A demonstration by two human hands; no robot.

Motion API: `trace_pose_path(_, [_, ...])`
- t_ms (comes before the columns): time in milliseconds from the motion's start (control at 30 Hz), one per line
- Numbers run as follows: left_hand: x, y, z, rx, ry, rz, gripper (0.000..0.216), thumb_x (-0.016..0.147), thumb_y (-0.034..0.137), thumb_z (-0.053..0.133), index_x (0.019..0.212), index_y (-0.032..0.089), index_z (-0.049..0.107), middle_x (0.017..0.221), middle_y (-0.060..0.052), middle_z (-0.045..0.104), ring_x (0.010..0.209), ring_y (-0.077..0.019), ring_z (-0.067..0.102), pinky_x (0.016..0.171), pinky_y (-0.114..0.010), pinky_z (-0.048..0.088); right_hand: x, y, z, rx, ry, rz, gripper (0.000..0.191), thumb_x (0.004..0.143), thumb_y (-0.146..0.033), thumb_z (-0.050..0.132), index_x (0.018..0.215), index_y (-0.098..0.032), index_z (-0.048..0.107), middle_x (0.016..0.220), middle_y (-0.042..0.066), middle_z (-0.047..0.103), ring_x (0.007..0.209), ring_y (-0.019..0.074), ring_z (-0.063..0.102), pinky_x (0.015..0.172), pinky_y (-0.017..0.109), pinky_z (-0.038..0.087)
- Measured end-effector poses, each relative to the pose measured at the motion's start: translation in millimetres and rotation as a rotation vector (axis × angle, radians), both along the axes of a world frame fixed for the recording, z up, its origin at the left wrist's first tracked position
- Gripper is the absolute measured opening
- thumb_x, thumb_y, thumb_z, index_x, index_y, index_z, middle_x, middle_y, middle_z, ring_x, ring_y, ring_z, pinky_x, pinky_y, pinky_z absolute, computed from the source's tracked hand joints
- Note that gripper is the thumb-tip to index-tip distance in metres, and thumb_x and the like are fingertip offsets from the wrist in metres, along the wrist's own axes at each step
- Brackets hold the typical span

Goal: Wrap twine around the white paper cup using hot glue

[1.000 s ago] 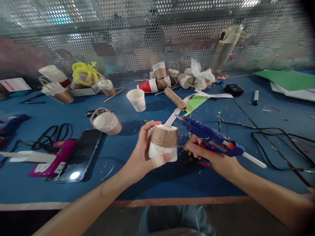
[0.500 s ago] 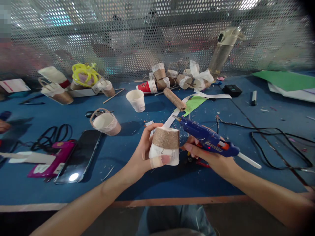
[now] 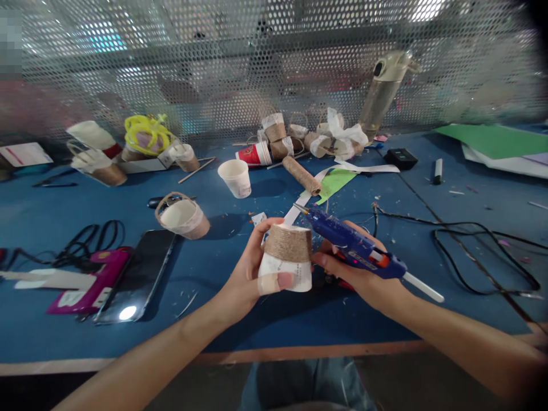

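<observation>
Gripped in my left hand [image 3: 244,279] is a white paper cup [image 3: 295,273], held upside down with its wider end toward the top. Brown twine [image 3: 287,242] is wound around that upper part. A bandage [image 3: 269,283] wraps my left thumb. My right hand [image 3: 355,271] is closed around a blue glue gun [image 3: 346,237], its metal nozzle pointing left, just above the cup's edge. A white glue stick [image 3: 423,286] juts from the gun's rear. Red-handled tool parts [image 3: 342,283] show partly beneath my right hand.
A twine roll [image 3: 302,176], an upright paper cup [image 3: 235,178] and a twine-handled cup basket [image 3: 184,217] stand beyond my hands. Left lie a phone [image 3: 139,274] and a magenta glue gun [image 3: 92,282]. A black cable [image 3: 445,228] loops at right. A bottle [image 3: 381,94] stands behind.
The glue gun in my right hand has shifted slightly left, its nozzle closer to the cup's top. Another person's hand at the far left has gone out of view.
</observation>
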State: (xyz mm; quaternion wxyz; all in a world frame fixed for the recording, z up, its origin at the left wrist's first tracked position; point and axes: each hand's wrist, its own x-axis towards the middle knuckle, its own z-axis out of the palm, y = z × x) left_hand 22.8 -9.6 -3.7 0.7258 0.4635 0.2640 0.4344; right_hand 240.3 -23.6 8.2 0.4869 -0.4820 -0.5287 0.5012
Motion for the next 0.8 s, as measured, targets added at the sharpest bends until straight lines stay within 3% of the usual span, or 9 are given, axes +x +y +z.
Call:
trace_pose_path(100, [1,-1,-2.1,-0.02,0.001,0.0,0.071,0.074,0.031,0.088,0.135,0.04,0.052,0.122,-0.003,0.068,0.1,-0.0282,0.074,0.085,-0.042,0.06,-3,0,2.3,0.012,0.008,-0.007,0.03,0.076,-0.035,0.088,0.077,-0.026,0.059,0.072,-0.003,0.073,0.061,0.0155,0.068,0.056,0.028,0.057])
trace_pose_path(233, [3,-1,-2.8,-0.105,-0.047,-0.043,0.071,0.076,0.029,0.087,0.135,0.039,0.05,0.119,-0.003,0.07,0.09,-0.0255,0.076,0.084,-0.043,0.06,-5,1,-2.1,0.025,-0.015,-0.055,0.031,0.076,-0.035,0.088,0.077,-0.025,0.059,0.07,-0.004,0.069,0.059,0.0147,0.065,0.055,0.028,0.057])
trace_pose_path(367, [4,0,2.8,-0.146,-0.049,0.022,0.075,0.071,0.029,0.091,0.134,0.039,0.053,0.133,-0.004,0.065,0.11,-0.0292,0.071,0.095,-0.043,0.057,2,3,-8.3,-0.006,0.014,-0.052,0.035,0.072,-0.035,0.093,0.092,-0.026,0.066,0.075,-0.003,0.07,0.056,0.0141,0.063,0.05,0.027,0.056])
trace_pose_path(467, [5,1,4.8,-0.132,-0.026,0.074,0.073,0.073,0.029,0.089,0.136,0.039,0.054,0.133,-0.004,0.065,0.121,-0.0306,0.065,0.101,-0.044,0.053,7,4,-10.2,0.023,0.062,0.062,0.063,0.07,-0.029,0.095,0.124,-0.032,0.063,0.089,-0.002,0.074,0.06,0.0148,0.066,0.055,0.029,0.06])
trace_pose_path(600, [8,-1,-2.7,-0.104,-0.029,0.046,0.073,0.078,0.03,0.086,0.141,0.037,0.051,0.145,-0.008,0.06,0.128,-0.0339,0.06,0.107,-0.05,0.049,6,3,-14.4,0.103,0.076,0.105,0.089,0.056,-0.02,0.102,0.131,-0.038,0.057,0.098,-0.002,0.073,0.059,0.0136,0.066,0.055,0.028,0.061])
trace_pose_path(800, [7,0,-9.6,-0.041,0.053,0.018,0.075,0.084,0.042,0.082,0.15,0.038,0.046,0.156,-0.009,0.052,0.141,-0.0367,0.052,0.115,-0.055,0.042,2,2,-20.0,0.214,-0.04,0.059,0.071,0.058,-0.025,0.101,0.118,-0.032,0.064,0.101,0.0,0.07,0.059,0.0158,0.067,0.056,0.032,0.062])
